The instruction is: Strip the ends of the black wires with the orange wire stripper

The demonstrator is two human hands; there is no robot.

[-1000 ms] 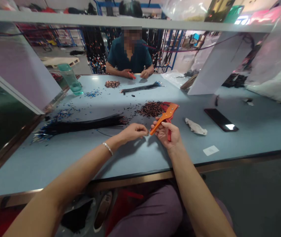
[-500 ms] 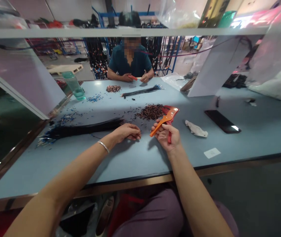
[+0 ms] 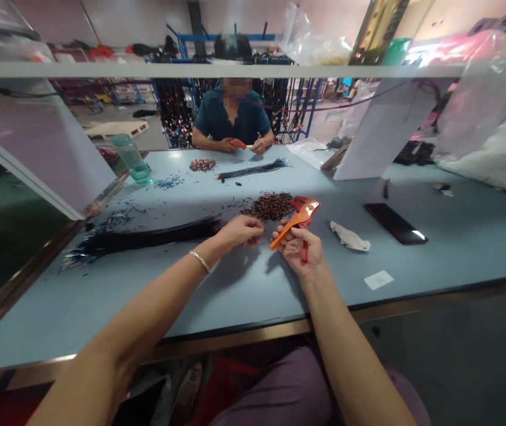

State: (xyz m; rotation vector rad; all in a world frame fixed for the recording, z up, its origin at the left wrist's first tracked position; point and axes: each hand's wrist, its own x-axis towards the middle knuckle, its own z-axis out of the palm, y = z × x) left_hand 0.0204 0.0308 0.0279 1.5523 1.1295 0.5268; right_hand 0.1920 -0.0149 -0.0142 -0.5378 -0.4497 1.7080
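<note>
My right hand [image 3: 301, 251] is wrapped round an orange and red hand tool [image 3: 297, 222], its head pointing up and away. Just left of it, my left hand [image 3: 244, 231] is closed in a pinch above the table; whatever lies between the fingertips is too small to make out. Beyond both hands is a pile of small dark and copper-coloured pieces [image 3: 270, 206]. A long bundle of black wires [image 3: 155, 235] with blue and silvery ends lies on the table to the left of my left hand.
Opposite sits a person [image 3: 232, 118] holding a red tool, near a smaller wire bundle [image 3: 253, 170] and a small pile [image 3: 202, 165]. A green bottle [image 3: 132, 160] stands at the left. A phone [image 3: 395, 223], crumpled white item [image 3: 349, 236] and white card [image 3: 379, 280] lie right.
My left hand has moved right and slightly away from me, closer to the tool. My right hand still holds the tool in about the same place. The view has shifted slightly.
</note>
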